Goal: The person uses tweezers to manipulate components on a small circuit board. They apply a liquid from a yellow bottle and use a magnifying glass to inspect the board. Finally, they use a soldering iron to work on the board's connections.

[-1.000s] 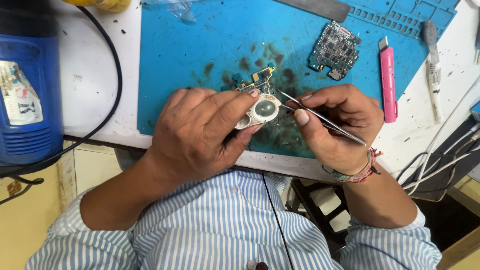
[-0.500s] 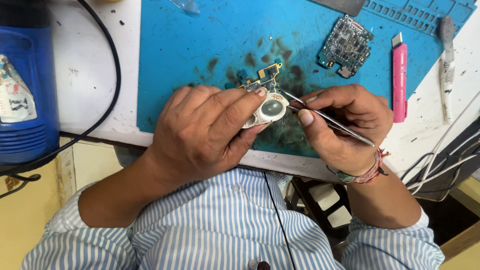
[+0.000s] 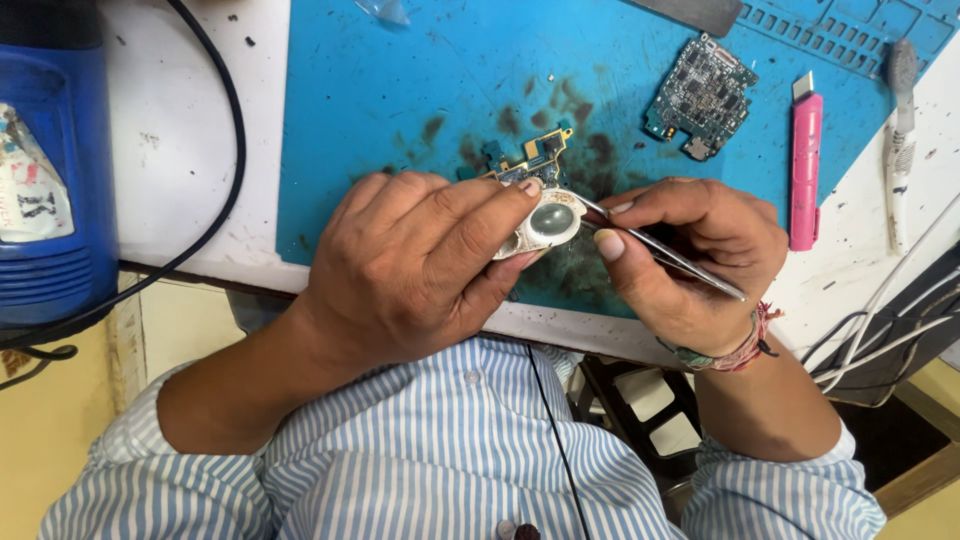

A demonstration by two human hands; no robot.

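Note:
My left hand grips a small white round part with a grey-green centre, held over the near edge of the blue work mat. My right hand pinches thin metal tweezers, whose tips touch the right rim of the white part. Just behind my left fingertips lies a small gold and blue circuit strip on a dark stained patch of the mat. My forearms in a blue striped shirt come up from the bottom of the view.
A bare circuit board lies on the mat at the back right. A pink utility knife and a grey-handled brush lie further right. A blue device with a black cable stands at the left. White cables hang off the table's right edge.
The view has drifted slightly. Both hands stay together over the mat's near edge, with the tweezers still at the white part.

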